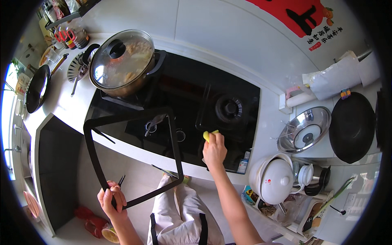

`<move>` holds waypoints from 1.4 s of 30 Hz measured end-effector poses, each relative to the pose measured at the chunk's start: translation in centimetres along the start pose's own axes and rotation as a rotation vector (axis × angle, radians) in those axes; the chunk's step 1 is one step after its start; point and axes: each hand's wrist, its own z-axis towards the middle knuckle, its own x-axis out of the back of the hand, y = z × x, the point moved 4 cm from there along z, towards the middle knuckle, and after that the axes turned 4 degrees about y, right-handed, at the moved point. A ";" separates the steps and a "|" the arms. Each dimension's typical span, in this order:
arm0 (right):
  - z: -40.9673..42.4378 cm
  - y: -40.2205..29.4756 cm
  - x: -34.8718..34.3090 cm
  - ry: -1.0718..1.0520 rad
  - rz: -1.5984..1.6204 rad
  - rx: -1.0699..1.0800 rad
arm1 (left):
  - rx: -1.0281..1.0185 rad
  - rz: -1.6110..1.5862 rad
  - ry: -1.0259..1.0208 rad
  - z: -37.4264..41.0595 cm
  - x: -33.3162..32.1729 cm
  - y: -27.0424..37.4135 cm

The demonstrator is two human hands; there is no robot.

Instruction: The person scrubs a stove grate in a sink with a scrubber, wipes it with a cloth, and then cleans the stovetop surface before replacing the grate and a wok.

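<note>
My left hand (112, 199) grips the near left corner of a black square pan support (179, 153), lifted in front of the counter edge. Its far side overlaps the view of the black glass gas hob (180, 92). A yellow cloth (210, 135) is bunched in my right hand (215, 150), over the hob in front of the right burner (229, 107), which has no support around it. On the hob's left burner stands a large pot (122, 64) with a glass lid, food visible inside. Two control knobs (180, 134) lie between the burners.
Left on the counter are a black frying pan (38, 88) and a striped plate (74, 69) with utensils. To the right stand a steel bowl (286, 141) with a glass lid in it, a dark wok (352, 127) against the wall, and a white lidded pot (275, 180). Red bags (93, 222) lie low at left.
</note>
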 end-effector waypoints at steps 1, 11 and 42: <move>0.8 -1.0 0.1 0.028 -0.003 0.015 | 0.007 -0.007 0.002 0.0 -0.4 -0.2; -4.7 0.1 1.6 -0.281 0.310 0.191 | 0.016 -0.021 -0.018 -0.4 -0.6 0.2; 2.1 8.1 13.6 0.389 1.600 -0.715 | -1.835 0.915 -1.238 6.6 -28.5 -5.3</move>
